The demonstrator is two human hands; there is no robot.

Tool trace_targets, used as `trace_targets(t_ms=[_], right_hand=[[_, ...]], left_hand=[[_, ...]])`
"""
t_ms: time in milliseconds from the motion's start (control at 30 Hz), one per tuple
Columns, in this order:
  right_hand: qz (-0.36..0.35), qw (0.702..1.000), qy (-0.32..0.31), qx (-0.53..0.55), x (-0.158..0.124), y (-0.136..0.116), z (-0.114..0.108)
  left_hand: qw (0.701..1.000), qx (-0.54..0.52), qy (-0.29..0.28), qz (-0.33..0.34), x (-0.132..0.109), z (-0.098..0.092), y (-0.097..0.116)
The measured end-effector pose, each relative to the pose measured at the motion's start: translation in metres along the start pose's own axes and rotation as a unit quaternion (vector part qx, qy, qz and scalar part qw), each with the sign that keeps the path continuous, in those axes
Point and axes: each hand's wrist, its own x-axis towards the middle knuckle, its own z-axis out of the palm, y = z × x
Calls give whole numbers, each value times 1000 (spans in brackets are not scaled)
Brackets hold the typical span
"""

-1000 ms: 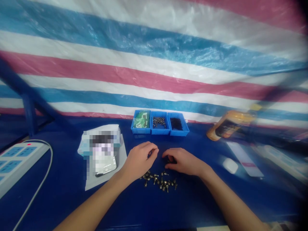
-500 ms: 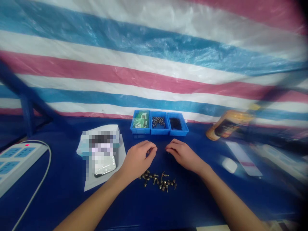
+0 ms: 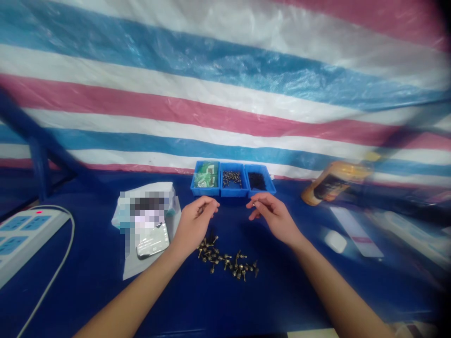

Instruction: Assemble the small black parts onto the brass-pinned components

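No writing can be read anywhere: the label on the orange bottle (image 3: 334, 181) lying at the far right is too blurred, and the top of the white paper (image 3: 141, 220) on the left is masked by a pixelated patch. A phone (image 3: 153, 241) lies on that paper. Both hands are raised a little over the blue worktop (image 3: 246, 300), in front of three small blue bins (image 3: 233, 179) standing side by side against the striped plastic sheet (image 3: 225, 94). The left bin holds green pieces, the middle one small metal parts and the right one black bits. The left hand (image 3: 193, 224) is curled with the fingers (image 3: 210, 203) drawn together at the tips; whether anything sits between them cannot be told. The right hand (image 3: 276, 218) has its fingers (image 3: 259, 201) pinched on a tiny piece (image 3: 254, 203), too small to make out. A loose pile of screws (image 3: 225, 261) lies on the worktop just below and between the two hands, its left end close under the left wrist, apart from both sets of fingertips. A white power strip (image 3: 21, 234) with its cable sits at the far left edge.
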Motion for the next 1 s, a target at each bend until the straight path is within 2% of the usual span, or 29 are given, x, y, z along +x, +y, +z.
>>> trace_targets(t_ms=[133, 233, 400, 533, 600, 733, 800, 900, 967, 1000], right_hand=[[54, 998, -4, 27, 1, 0, 1], [69, 997, -1, 14, 2, 1, 1], [58, 995, -4, -77, 0, 1, 1], [90, 986, -7, -138, -1, 2, 1], [100, 987, -7, -122, 0, 3, 1], [93, 995, 29, 3, 2, 2, 4], [91, 995, 33, 25, 2, 0, 4], [82, 994, -25, -64, -2, -7, 0], [82, 977, -124, -154, -6, -11, -7], [93, 958, -192, -190, -8, -14, -11]], left_hand=[[1000, 1, -4, 4, -2, 1, 2], [1000, -1, -5, 0, -2, 1, 3], [1000, 9, -9, 8, -2, 1, 1], [999, 25, -14, 15, -3, 1, -1], [999, 33, -21, 17, -4, 1, -1], [998, 50, -38, 17, -4, 3, -2], [997, 57, -42, 22, -4, 3, -3], [997, 63, -39, 28, -4, 3, -3], [997, 65, -36, 31, -4, 3, -2], [997, 66, -35, 33, -5, 3, -2]])
